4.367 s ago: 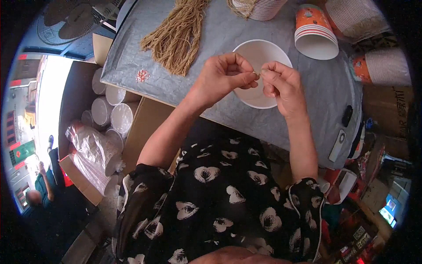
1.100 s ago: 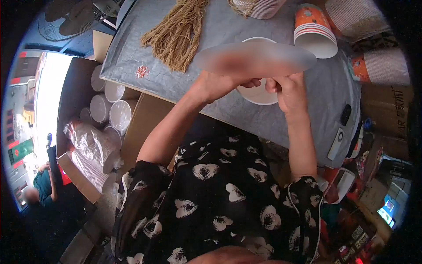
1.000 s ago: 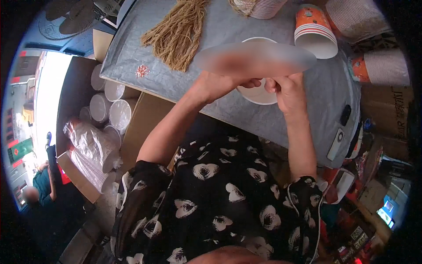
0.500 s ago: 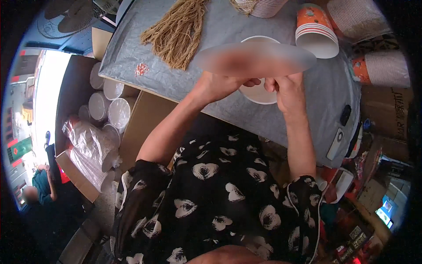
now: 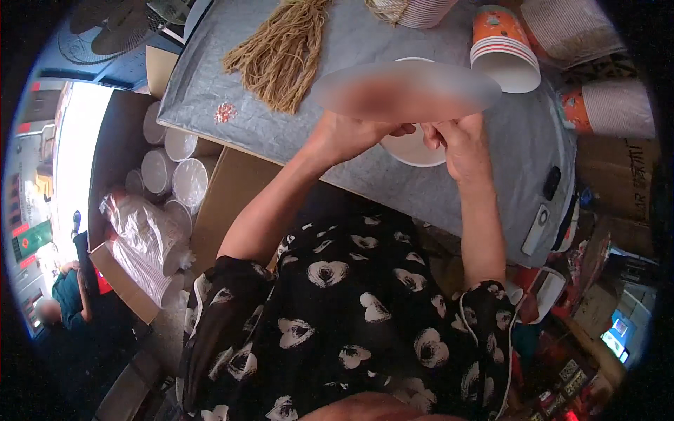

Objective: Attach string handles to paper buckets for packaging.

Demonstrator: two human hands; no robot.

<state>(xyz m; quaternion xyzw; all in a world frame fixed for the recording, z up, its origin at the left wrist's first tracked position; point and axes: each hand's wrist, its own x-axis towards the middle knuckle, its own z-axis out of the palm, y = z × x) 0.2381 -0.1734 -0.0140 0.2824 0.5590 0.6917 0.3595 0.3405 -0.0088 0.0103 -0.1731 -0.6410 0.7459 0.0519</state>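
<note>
My left hand and my right hand are close together over the table, fingers curled in. A blurred patch covers most of the fingers, so whatever they pinch is hidden. Below them stands a round white paper tub, its near rim showing between my hands and its far rim above the blur. To the left of my hands lies a bundle of brown twine. Farther left is a little heap of red and white bits.
Stacked orange and white paper tubs lie tipped at the far right, near wrapped stacks. Another stack is at the back. A cardboard box of bagged tubs stands left. A white device lies by the right edge.
Both hands keep nearly the same place over the tub. My right hand's fingers have shifted very slightly to the left. The things on the table have not moved.
</note>
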